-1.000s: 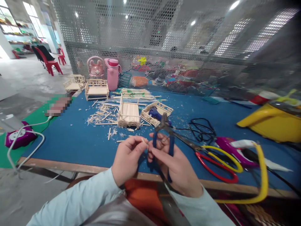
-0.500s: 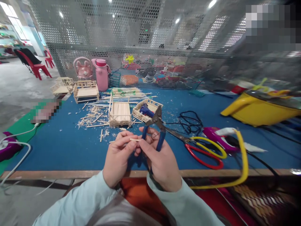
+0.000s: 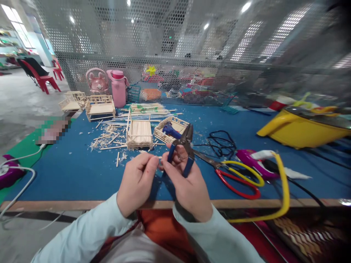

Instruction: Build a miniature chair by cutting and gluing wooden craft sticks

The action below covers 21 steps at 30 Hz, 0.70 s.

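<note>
My left hand point(image 3: 138, 182) is closed in a pinch at the end of a short wooden stick point(image 3: 160, 157), most of which its fingers hide. Just beside it, my right hand point(image 3: 189, 184) is wrapped round blue-handled pliers point(image 3: 183, 142), jaws pointing up and away from me. Its thumb and fingertips also reach the stick's other end. Beyond my hands stands a small model bed of wooden sticks point(image 3: 139, 132). A second stick frame point(image 3: 175, 126) lies right of it, with a blue glue gun point(image 3: 170, 129) resting in it.
Scissors point(image 3: 238, 175) with red and yellow handles lie at right, near a purple device point(image 3: 256, 164) and black cord point(image 3: 222, 144). A yellow container point(image 3: 301, 129) stands farther right. Stick offcuts point(image 3: 108, 137), two stick models point(image 3: 101, 106) and a pink bottle point(image 3: 118, 87) are at left.
My left hand has turned and its fingers have curled in, covering more of the stick. The pliers have tilted slightly to the right in my right hand.
</note>
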### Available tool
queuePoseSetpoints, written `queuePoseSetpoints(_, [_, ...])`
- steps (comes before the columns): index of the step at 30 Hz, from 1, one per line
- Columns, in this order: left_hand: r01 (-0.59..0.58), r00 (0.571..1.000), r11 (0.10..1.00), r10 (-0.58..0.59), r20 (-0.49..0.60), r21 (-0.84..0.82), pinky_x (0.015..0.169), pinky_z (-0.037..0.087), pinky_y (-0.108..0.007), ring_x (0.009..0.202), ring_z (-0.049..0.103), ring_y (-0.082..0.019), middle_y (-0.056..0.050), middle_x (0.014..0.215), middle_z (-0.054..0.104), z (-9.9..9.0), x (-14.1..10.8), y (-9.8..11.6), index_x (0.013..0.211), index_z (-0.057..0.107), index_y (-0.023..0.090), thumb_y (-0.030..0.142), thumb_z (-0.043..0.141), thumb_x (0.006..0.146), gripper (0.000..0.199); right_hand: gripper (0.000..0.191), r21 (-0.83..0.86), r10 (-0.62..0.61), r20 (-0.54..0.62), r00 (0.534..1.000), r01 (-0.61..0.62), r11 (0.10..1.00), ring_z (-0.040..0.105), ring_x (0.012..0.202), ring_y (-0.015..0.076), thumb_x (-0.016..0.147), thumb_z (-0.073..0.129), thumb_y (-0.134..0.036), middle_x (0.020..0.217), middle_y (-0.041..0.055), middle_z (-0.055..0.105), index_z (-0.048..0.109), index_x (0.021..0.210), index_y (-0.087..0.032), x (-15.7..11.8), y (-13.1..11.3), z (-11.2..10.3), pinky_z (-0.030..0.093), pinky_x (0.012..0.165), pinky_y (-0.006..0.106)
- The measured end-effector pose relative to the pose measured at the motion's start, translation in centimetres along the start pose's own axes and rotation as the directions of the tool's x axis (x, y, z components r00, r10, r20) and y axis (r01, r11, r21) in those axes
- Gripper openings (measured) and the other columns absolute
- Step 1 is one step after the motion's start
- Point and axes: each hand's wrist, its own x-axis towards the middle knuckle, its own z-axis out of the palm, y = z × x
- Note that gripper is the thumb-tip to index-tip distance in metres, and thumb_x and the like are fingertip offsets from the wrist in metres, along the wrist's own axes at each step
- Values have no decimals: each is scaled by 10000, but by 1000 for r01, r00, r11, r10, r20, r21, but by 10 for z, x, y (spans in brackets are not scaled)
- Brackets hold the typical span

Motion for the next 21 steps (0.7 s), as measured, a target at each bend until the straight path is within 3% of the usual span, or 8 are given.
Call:
queuePoseSetpoints(4, [1,997,998,-6,-76,-64,569,365,-221,604,494,-109,12,656,575,-6,13,7,731,579,175,359,409,942,328,540,-16,103,130,986,-102,995,606,965,188,691,538,-128,1063,44,643,523,1220,-234,-3,3,-1,473,936,376])
queuePoseSetpoints(7, [-7,997,997,1,-83,-72,582,377,-223,608,495,-111,13,663,567,-6,18,10,780,593,177,351,416,942,297,698,-117,108,201,974,-86,989,557,1124,219,634,481,-72,1227,57,606,492,1314,-228,-6,3,-2,363,1072,426])
queuePoseSetpoints(11, [-51,995,997,45,-94,-63,619,398,-223,648,517,-113,10,716,589,-4,20,9,838,602,182,328,425,941,252,764,-144,79,240,968,-45,988,494,1232,232,617,452,-64,1337,51,549,459,1367,-211,-7,0,-3,305,1123,430])
queuePoseSetpoints(21, [-89,989,996,85,-120,-26,641,431,-227,704,556,-131,-14,748,616,-2,17,7,831,611,182,336,437,938,256,777,-176,76,240,968,-34,984,509,1225,224,629,455,-47,1372,36,527,452,1383,-235,-7,7,-8,310,1124,434])
